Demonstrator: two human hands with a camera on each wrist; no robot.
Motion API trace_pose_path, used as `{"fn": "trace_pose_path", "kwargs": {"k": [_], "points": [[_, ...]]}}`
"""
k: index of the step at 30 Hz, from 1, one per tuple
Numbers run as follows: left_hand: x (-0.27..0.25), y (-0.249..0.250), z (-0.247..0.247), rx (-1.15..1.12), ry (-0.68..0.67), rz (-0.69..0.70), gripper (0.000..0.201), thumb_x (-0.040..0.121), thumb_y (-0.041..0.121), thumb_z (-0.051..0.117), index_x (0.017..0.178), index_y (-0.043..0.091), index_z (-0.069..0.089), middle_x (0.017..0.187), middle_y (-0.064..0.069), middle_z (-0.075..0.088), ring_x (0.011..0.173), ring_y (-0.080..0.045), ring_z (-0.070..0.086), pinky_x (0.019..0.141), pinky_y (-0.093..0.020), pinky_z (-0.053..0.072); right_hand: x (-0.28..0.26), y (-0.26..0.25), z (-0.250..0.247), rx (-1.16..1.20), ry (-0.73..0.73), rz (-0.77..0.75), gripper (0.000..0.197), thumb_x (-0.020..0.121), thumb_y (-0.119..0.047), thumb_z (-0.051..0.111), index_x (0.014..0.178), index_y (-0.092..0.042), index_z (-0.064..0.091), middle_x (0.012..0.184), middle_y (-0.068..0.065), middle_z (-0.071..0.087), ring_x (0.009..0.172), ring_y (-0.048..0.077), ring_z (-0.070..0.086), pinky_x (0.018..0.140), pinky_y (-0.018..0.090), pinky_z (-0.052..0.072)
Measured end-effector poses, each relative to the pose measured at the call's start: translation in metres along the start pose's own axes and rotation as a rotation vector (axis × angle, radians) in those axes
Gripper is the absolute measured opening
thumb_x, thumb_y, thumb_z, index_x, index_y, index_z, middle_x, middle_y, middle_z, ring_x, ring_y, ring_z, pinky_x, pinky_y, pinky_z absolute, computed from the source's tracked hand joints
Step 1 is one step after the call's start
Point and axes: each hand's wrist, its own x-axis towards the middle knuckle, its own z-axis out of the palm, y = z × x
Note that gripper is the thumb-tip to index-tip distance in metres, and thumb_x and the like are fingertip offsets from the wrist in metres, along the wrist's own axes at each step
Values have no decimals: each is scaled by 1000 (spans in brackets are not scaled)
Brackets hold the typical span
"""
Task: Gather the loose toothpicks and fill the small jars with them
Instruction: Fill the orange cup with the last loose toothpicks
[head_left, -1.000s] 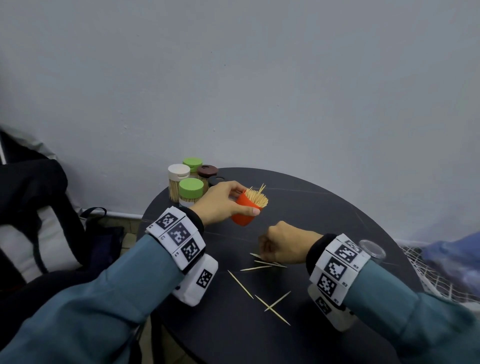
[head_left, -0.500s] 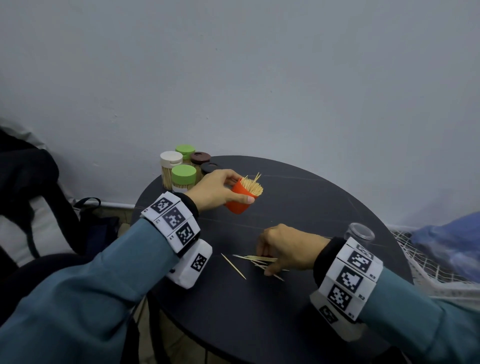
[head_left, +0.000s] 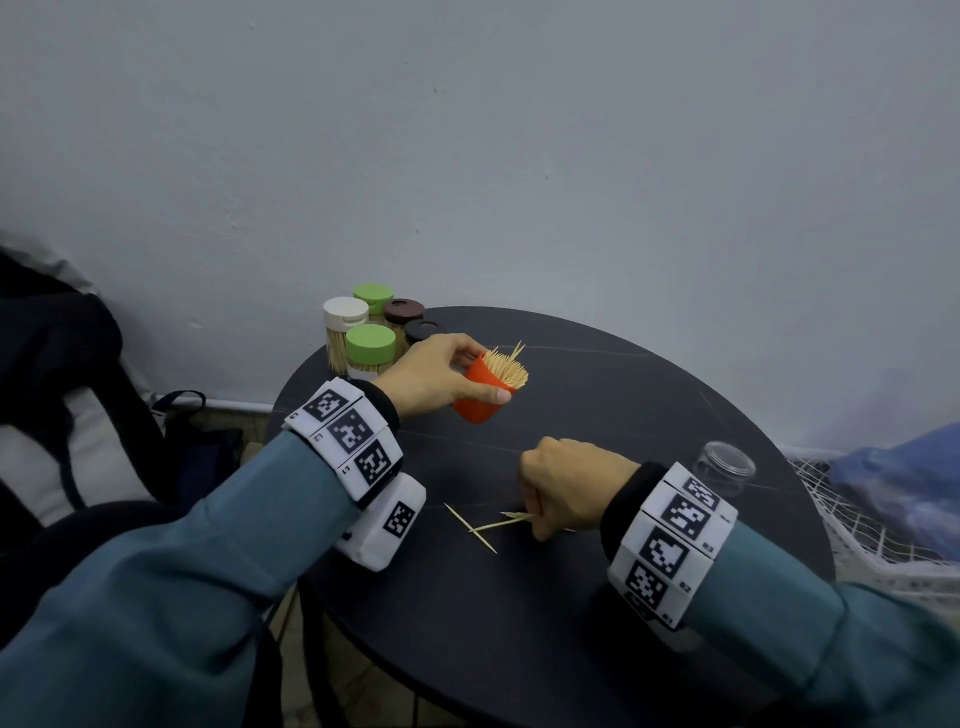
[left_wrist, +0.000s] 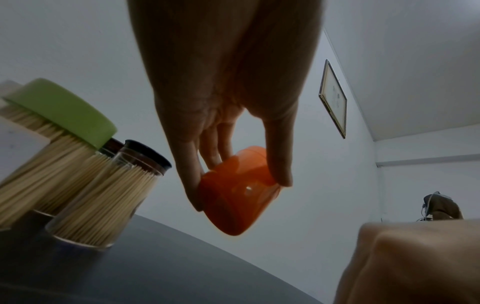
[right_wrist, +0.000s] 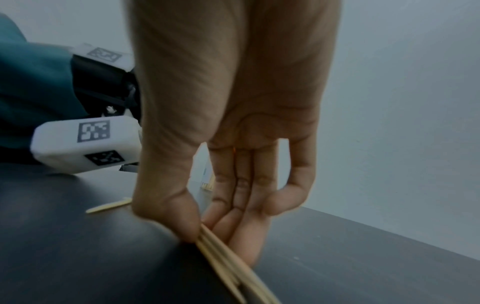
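Toothpicks (right_wrist: 221, 253) now bunched, pinched in R fingers (right_wrist: 179, 222); L fingers (left_wrist: 192, 176) round orange jar (head_left: 480, 397).

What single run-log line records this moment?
left hand: holds orange jar tilted | right hand: pinches toothpicks on table

Dim, flat, cool-grey light in all three views; no clear source, no hard shadows. Head view: wide-angle bend, wall (head_left: 519, 156) curving outward, sleeves stretched and smeared at bottom corners; faint sheen across round black table (head_left: 597, 374) top. Left wrist view: left hand (left_wrist: 226, 92) underlit, nearly silhouetted against pale wall; small glare spot on orange jar (left_wrist: 239, 197); green-lidded jar (left_wrist: 59, 115) at left edge soft, skewed. Right wrist view: toothpick bundle (right_wrist: 228, 265) blurred near bottom edge; grainy, vignetted corners.
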Motion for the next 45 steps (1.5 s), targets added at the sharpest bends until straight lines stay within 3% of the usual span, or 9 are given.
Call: {"fn": "trace_pose_path", "kwargs": {"k": [10, 17, 20, 23, 27, 30, 36, 41, 45], "points": [[0, 1, 0, 15, -6, 10, 62, 75, 28, 77, 128, 11, 51, 114, 1, 54, 102, -12, 50, 87, -24, 42, 9, 14, -1, -13, -30, 60, 34, 81, -30, 69, 105, -8, 60, 108, 8, 58, 97, 26, 59, 70, 31, 46], [2, 1, 1, -4, -4, 18, 61, 74, 28, 78, 126, 11, 52, 114, -1, 57, 101, -12, 53, 90, -26, 45, 14, 33, -4, 140, 62, 54, 10, 79, -17, 69, 83, -16, 60, 82, -2, 56, 78, 18, 57, 76, 34, 53], [3, 1, 2, -21, -1, 13, 61, 73, 27, 79, 126, 11, 53, 116, -2, 58, 102, -13, 54, 92, -27, 46, 14, 45, -7, 208, 206, 37, 15, 80, -12, 65, 72, -19, 56, 76, -1, 65, 75, 16, 61, 76, 28, 51], [4, 1, 2, -17, -3, 11, 63, 73, 28, 79, 128, 11, 52, 118, -3, 58, 104, -13, 53, 93, -27, 45, 16, 57, -11, 354, 469, 89, 7, 85, -16, 65, 89, -12, 67, 83, 3, 73, 79, 15, 67, 79, 22, 50], [4, 2, 3, -20, -17, 8, 63, 75, 28, 77, 129, 11, 50, 120, -3, 56, 105, -13, 52, 91, -26, 45, 19, 65, -23, 779, 886, 163, 8, 82, -12, 69, 87, -5, 69, 82, 5, 71, 76, 10, 66, 72, 9, 50], [4, 2, 4, -32, -24, 2, 63, 75, 28, 77, 129, 11, 50, 123, -4, 57, 107, -14, 53, 94, -29, 46, 19, 58, -36, 1068, 1023, 123, 10, 81, -15, 70, 87, -7, 69, 82, 4, 73, 80, 4, 68, 73, 9, 48], [3, 2, 4, -46, -33, 6, 62, 75, 29, 77, 129, 11, 51, 123, -4, 58, 108, -14, 54, 93, -29, 46, 28, 41, -33, 1187, 912, 14, 9, 81, -20, 71, 89, -19, 68, 93, 0, 73, 94, 8, 68, 95, 30, 49], [3, 3, 2, -43, -21, 11, 63, 75, 28, 77, 130, 11, 51, 119, -2, 56, 104, -12, 51, 89, -25, 43, 29, 46, -20, 1122, 903, 10, 26, 95, -21, 51, 119, -19, 60, 120, -7, 63, 112, 1, 55, 99, 20, 40], [3, 2, 0, -61, -16, 5, 63, 75, 28, 77, 129, 11, 51, 118, -1, 56, 105, -13, 52, 88, -27, 45, 21, 55, -11, 1025, 812, 152, 23, 97, -21, 47, 116, -15, 59, 113, -5, 60, 106, 6, 53, 90, 18, 37]]}}
